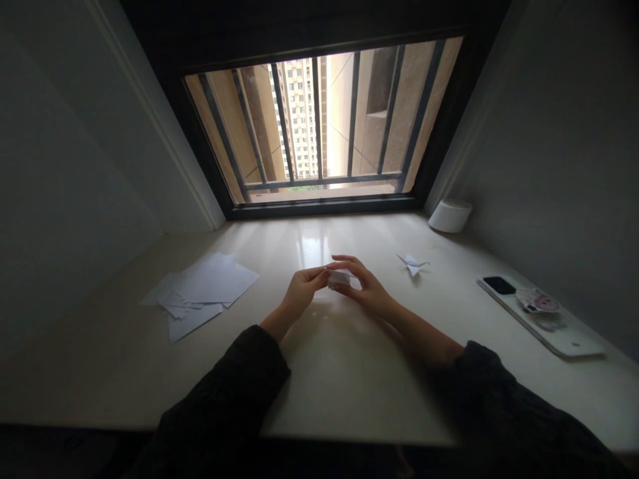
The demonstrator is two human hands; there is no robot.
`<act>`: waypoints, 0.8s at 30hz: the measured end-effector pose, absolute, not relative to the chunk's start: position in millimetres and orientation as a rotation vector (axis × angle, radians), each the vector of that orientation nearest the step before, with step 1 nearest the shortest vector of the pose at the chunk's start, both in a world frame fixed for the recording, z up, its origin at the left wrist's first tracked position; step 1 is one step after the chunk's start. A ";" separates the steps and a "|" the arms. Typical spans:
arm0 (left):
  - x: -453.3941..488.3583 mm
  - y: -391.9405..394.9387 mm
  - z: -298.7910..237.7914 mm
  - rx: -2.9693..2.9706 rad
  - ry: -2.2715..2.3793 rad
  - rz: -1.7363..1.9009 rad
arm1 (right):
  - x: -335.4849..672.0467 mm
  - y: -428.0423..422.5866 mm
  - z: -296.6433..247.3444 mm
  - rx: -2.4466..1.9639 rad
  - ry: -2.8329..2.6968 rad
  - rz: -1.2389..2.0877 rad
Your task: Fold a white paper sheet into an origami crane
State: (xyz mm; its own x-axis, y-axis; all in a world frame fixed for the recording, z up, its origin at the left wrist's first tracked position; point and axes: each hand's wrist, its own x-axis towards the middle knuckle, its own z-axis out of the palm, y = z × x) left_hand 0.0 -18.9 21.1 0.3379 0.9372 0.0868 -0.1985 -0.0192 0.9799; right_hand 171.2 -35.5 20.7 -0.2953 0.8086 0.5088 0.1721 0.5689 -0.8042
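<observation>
Between my two hands, just above the pale sill, is a small piece of folded white paper (339,277). My left hand (302,290) pinches its left side with thumb and fingers. Around its right side curve the thumb and fingers of my right hand (363,286), with the index finger raised along the top. The paper's exact folds are too small to make out, and the fingers cover part of it. A finished paper crane (413,265) rests on the surface to the right of my hands.
Loose white paper sheets and scraps (210,283) lie in a pile at the left. On the right are a phone (564,336) with a round cartoon grip and, farther back, a white cylindrical object (450,216). A barred window (324,209) closes off the far side.
</observation>
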 end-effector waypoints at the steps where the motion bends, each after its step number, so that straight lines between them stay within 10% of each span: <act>1: -0.1 -19.4 21.6 1.246 0.786 1.057 | 171.1 -35.2 19.7 -0.799 -1.779 0.814; 24: 10.0 -25.3 22.2 0.978 0.835 1.090 | 168.5 -35.5 13.0 -0.859 -1.559 0.966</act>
State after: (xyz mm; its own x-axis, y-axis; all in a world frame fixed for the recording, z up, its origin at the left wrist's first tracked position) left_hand 10.0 -25.3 22.2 0.2607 0.9626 -0.0739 -0.3224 0.1590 0.9332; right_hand 168.5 -35.5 13.0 -0.1804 0.8983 0.4006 0.0412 0.4138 -0.9094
